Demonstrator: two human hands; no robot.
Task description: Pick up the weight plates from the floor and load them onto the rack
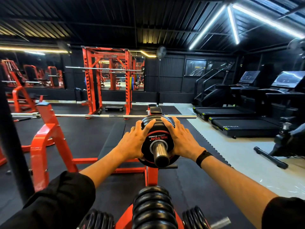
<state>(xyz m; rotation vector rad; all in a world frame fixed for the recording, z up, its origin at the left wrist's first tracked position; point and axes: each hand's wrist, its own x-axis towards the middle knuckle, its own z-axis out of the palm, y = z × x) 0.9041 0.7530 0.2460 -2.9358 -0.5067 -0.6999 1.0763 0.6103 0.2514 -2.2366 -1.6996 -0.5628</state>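
Several plates (157, 142) stacked on a steel peg (159, 152) of the red rack (151, 173), outermost one face-on with a red ring and printed label, peg end projecting past it toward the camera. Left hand (132, 142) laid flat against the left edge of the stack, fingers straight and spread, ring on one finger; right hand (179, 139) mirrored on the right edge, fingers likewise extended, dark band at the wrist. Neither hand curled round anything: open palms pressing the stack from both sides, apparently seating the newest plate against its neighbours. Lower down, three more loaded pegs: a thick middle stack (153, 209), a smaller left stack (97, 220), a right stack (194, 219) with bare peg showing beyond it. Loading judged well advanced, four pegs carrying plates. No loose plates visible on the dark floor mats (92, 139) within view, though ground near the feet hidden by arms and rack; remaining count not determinable. Behind, a barbell (105, 115) resting across a red bench frame (47, 129), a red power cage (107, 80) farther back, treadmills (239, 119) at right.
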